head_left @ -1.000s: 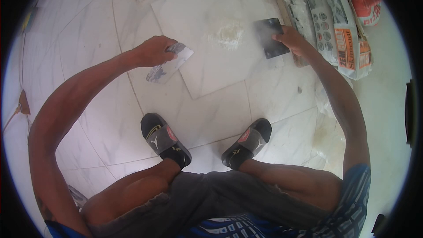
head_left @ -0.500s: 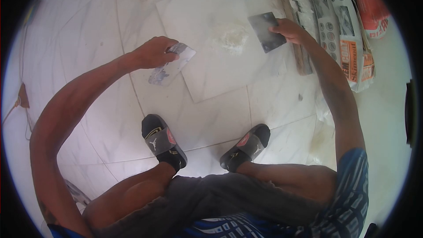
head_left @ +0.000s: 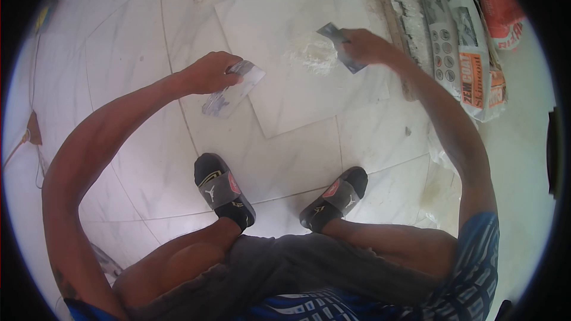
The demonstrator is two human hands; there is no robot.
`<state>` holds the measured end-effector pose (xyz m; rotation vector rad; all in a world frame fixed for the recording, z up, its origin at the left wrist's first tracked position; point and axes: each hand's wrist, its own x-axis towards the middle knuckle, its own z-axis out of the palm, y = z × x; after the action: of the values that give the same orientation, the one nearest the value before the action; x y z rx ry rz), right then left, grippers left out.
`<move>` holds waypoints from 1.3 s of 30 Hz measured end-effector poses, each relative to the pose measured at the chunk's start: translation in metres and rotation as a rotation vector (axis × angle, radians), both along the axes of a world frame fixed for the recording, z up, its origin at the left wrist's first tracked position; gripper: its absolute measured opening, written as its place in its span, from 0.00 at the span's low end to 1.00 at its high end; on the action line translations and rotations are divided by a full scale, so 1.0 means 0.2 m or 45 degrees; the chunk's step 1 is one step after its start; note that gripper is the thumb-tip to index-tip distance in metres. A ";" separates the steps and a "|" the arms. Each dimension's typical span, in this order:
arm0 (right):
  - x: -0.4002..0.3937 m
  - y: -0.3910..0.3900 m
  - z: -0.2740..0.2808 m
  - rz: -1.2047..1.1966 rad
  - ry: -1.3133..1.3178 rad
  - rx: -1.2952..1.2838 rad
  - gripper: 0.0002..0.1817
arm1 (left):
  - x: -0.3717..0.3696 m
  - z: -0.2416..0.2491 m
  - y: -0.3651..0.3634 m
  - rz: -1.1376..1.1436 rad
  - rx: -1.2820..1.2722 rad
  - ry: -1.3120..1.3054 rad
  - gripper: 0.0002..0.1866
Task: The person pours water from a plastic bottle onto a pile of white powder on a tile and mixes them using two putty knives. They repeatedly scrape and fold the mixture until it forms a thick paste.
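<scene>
We have only a small white putty heap (head_left: 314, 54) on the loose tile (head_left: 279, 77), unspread, our right hand (head_left: 363, 46) grasping a dark scraper (head_left: 340, 46) beside it, our left hand (head_left: 211, 71) grasping a smeared one (head_left: 233, 89)

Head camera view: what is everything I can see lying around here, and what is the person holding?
loose tile: one, white marbled, lying on the tiled floor in front of the feet
white paste: one small heap, on the loose tile, next to the right-hand scraper
left scraper: one, metal blade smeared grey, over the loose tile's left edge
right scraper: one, dark metal blade, tilted at the paste
sacks: several, white with orange print and one red, stacked at upper right
slides: two, black and grey, on the feet
left hand: grips the left scraper
right hand: grips the right scraper
</scene>
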<state>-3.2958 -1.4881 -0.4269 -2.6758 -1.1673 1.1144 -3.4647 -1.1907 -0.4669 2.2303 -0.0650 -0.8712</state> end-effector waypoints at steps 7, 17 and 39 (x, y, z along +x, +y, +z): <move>-0.43 -0.06 -0.43 0.296 -0.666 0.325 0.07 | 0.00 -0.03 -0.02 -0.061 -0.117 -0.150 0.13; -0.44 -0.10 -0.24 0.411 -0.575 0.071 0.11 | 0.01 0.01 -0.04 -0.053 -0.128 -0.196 0.13; 0.39 0.02 -0.30 0.041 0.228 0.189 0.16 | 0.00 0.06 -0.04 0.075 0.048 0.080 0.14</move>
<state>-3.2173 -1.4833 -0.4877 -2.4012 -1.2139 1.1923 -3.4642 -1.1979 -0.4539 2.2267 0.0472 -0.9163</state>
